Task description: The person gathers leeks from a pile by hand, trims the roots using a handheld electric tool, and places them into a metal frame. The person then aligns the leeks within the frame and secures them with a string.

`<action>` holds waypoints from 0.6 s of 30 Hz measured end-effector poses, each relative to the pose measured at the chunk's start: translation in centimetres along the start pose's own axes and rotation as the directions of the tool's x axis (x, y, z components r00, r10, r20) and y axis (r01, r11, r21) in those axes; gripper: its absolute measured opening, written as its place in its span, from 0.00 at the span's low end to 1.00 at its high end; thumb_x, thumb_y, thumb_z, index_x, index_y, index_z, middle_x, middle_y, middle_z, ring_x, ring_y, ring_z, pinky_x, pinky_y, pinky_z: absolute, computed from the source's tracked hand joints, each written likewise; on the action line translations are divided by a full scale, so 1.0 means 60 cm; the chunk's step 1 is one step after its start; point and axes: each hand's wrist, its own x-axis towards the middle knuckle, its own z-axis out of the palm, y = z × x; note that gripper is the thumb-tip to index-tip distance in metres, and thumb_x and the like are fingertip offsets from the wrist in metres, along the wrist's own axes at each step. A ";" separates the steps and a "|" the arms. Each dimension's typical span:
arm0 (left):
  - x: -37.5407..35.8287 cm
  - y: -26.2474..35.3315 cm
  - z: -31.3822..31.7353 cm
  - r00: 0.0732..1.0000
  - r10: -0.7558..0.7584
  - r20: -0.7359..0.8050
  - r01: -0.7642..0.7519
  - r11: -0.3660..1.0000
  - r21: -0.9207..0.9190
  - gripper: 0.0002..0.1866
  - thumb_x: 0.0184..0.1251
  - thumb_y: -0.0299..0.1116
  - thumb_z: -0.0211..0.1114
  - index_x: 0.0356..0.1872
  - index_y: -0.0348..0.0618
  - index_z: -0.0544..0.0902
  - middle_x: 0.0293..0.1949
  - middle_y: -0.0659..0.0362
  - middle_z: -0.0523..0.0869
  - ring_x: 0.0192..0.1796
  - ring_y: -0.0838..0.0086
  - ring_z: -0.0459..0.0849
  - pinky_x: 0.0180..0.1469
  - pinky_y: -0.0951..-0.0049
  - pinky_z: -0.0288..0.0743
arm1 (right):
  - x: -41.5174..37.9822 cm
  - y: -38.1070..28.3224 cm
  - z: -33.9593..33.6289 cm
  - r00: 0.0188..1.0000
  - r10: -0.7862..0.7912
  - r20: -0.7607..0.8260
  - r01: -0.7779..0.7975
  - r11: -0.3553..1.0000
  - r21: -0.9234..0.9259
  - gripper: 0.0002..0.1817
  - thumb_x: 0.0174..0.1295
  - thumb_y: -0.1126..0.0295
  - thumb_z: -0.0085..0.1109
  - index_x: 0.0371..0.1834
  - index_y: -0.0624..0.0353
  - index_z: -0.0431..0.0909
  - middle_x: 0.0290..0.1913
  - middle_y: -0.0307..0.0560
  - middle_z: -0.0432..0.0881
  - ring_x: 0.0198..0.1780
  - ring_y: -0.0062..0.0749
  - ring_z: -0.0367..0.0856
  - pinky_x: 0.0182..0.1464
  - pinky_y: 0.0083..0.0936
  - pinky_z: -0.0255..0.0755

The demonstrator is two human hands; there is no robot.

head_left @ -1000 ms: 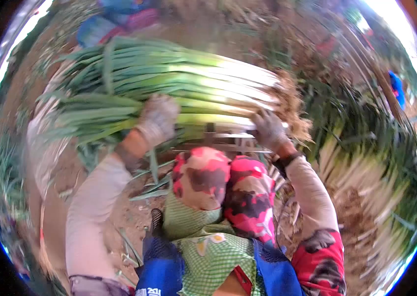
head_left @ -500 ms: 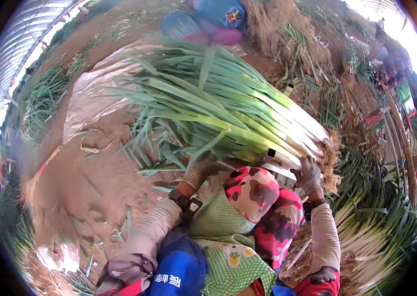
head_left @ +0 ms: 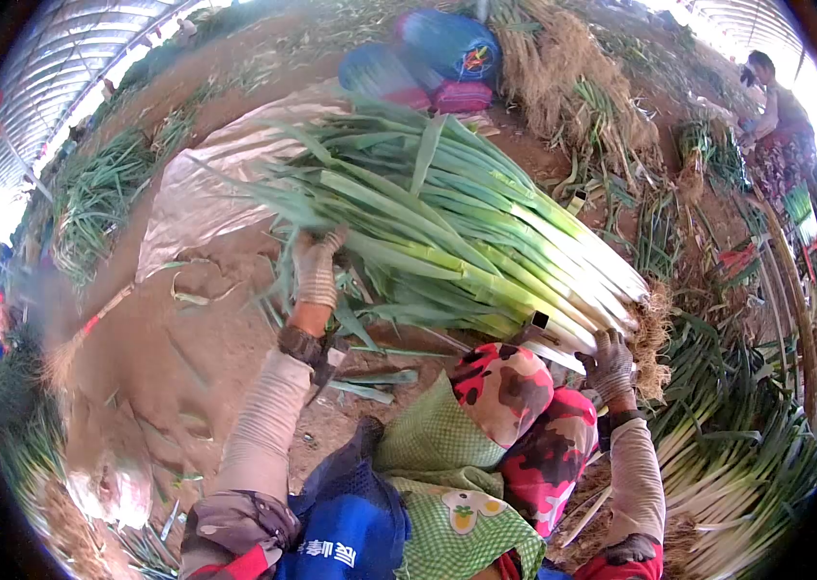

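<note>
A large bundle of long green onions (head_left: 515,237) lies slantwise before me, leaves to the left and white root ends to the right. My right hand (head_left: 609,365), in a grey glove, is closed around the white stalks at the near edge, just beside the brown roots (head_left: 653,324). At the leafy end, my left hand (head_left: 317,261), also gloved, reaches in among the green leaves; its fingers are blurred and partly covered. A dark square metal tube end (head_left: 538,319) shows under the bundle, by my knee.
A pale sheet (head_left: 191,198) lies under the leaf tips. On the left is a straw broom (head_left: 75,353). More green onions (head_left: 718,474) are piled at the right. Blue bundles (head_left: 447,43) stand at the back. Another person (head_left: 781,121) is at the far right.
My left hand has moved from beside my knee, up and left, to the leaves at the bundle's near side. My right hand stays at the root end. The view has shifted slightly.
</note>
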 end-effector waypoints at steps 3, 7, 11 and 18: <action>0.042 0.090 0.042 0.989 -0.144 0.036 0.117 0.907 0.404 0.23 0.56 0.35 0.72 0.50 0.37 0.77 0.34 0.57 0.84 0.17 0.76 0.76 0.15 0.76 0.70 | -0.003 0.002 0.001 1.000 -0.007 -0.010 0.006 0.999 -0.037 0.27 0.48 0.55 0.67 0.46 0.62 0.72 0.43 0.57 0.74 0.45 0.54 0.75 0.45 0.43 0.72; 0.183 0.064 0.023 0.908 -0.350 0.231 0.123 0.748 0.652 0.19 0.59 0.35 0.69 0.48 0.36 0.79 0.35 0.56 0.84 0.22 0.75 0.79 0.20 0.73 0.73 | 0.005 -0.009 -0.012 1.000 -0.021 -0.009 0.021 0.999 -0.038 0.26 0.47 0.57 0.69 0.46 0.59 0.72 0.44 0.55 0.73 0.42 0.52 0.76 0.41 0.42 0.73; 0.227 -0.142 -0.093 0.867 -0.421 0.268 0.405 0.907 0.114 0.18 0.60 0.38 0.67 0.47 0.38 0.82 0.45 0.55 0.83 0.45 0.66 0.81 0.49 0.68 0.75 | 0.005 -0.022 -0.018 0.995 0.072 0.073 -0.070 0.997 -0.020 0.26 0.48 0.60 0.68 0.50 0.54 0.72 0.48 0.54 0.73 0.47 0.51 0.75 0.46 0.42 0.72; 0.145 -0.004 -0.124 0.666 -0.533 0.522 -0.527 0.158 0.835 0.22 0.64 0.38 0.58 0.58 0.39 0.72 0.56 0.51 0.73 0.54 0.60 0.73 0.57 0.64 0.67 | -0.028 0.003 0.003 0.990 -0.039 -0.137 0.049 0.996 0.076 0.25 0.54 0.58 0.61 0.53 0.56 0.72 0.55 0.56 0.73 0.58 0.51 0.70 0.58 0.43 0.66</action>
